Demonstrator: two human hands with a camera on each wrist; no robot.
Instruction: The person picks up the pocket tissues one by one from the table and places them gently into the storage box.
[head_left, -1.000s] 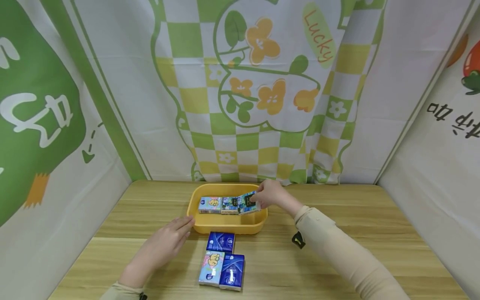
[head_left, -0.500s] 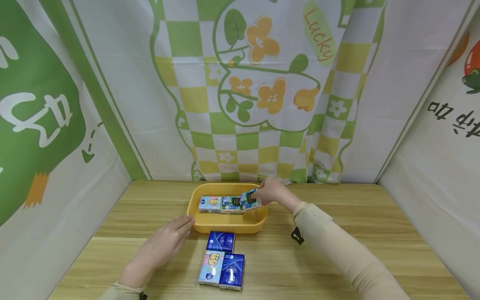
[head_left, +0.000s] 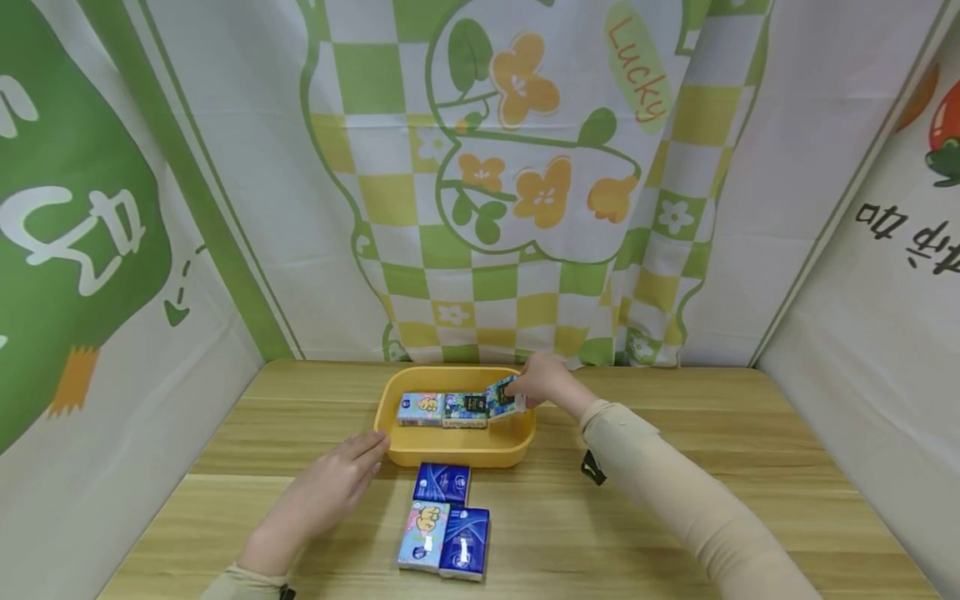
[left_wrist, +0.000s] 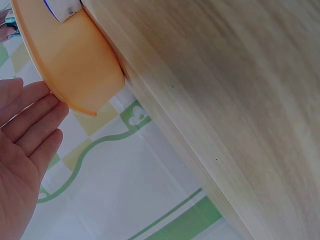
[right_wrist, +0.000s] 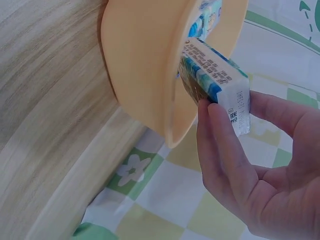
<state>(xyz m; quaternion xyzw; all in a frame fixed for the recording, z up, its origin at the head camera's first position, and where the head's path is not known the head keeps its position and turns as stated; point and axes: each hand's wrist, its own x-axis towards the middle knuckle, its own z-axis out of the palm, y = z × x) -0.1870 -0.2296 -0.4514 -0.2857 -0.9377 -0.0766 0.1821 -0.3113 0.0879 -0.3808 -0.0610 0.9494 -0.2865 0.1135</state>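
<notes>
A yellow basin (head_left: 457,458) stands at the back of the table. Inside it lie a light-blue tissue pack (head_left: 420,409) with a cartoon and, beside that, a dark blue-green patterned tissue pack (head_left: 465,409). Tilted at the basin's right end is a second patterned tissue pack (right_wrist: 215,70); my right hand (right_wrist: 270,165) pinches it between thumb and fingers. My left hand (head_left: 333,483) touches the basin's left front rim with straight fingers, as the left wrist view also shows (left_wrist: 30,130).
In front of the basin, two dark-blue tissue packs, one nearer the basin (head_left: 442,483) and one farther forward (head_left: 464,543), lie beside a light-blue cartoon tissue pack (head_left: 424,536). A printed curtain (head_left: 510,283) hangs behind the wooden table (head_left: 637,533).
My right hand has shifted slightly right with the patterned tissue pack, uncovering more of the patterned pack beside it. The left hand has stayed at the rim.
</notes>
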